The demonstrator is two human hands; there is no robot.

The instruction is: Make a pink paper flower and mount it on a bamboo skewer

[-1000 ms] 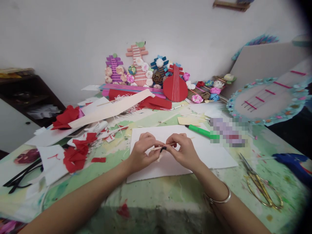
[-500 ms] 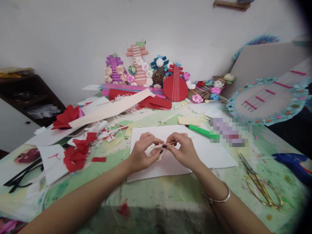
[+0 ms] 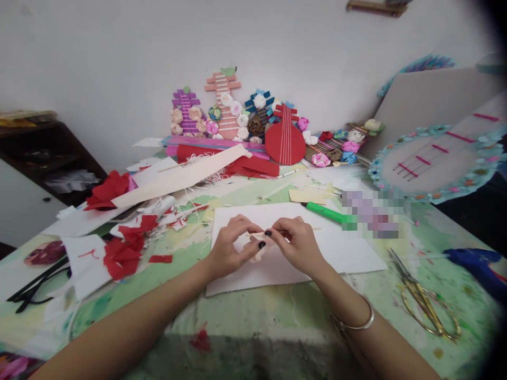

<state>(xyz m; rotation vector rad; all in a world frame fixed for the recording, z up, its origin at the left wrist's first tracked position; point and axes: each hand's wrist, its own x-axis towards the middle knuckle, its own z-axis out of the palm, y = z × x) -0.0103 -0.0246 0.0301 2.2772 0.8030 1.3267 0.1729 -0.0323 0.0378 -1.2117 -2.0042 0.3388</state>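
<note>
And here we are at the grip: left hand (image 3: 233, 248) and right hand (image 3: 298, 241) almost meeting, the left pinching a scrap of cream paper (image 3: 259, 256), the right's thumb and fingers pressed on a thin stick (image 3: 316, 228). The paper is right there between the 2 thumbs, a bit of it hanging below. And watch that stick, long axis crosswise, 1 tip at the left fingers, the other poking out past the right hand, clearly nearer its far end! Underneath lies a white sheet (image 3: 344, 250); just beyond, a green tool (image 3: 327, 214); well right, scissors (image 3: 422, 303); farthest ahead, a red lute (image 3: 281, 140)
</note>
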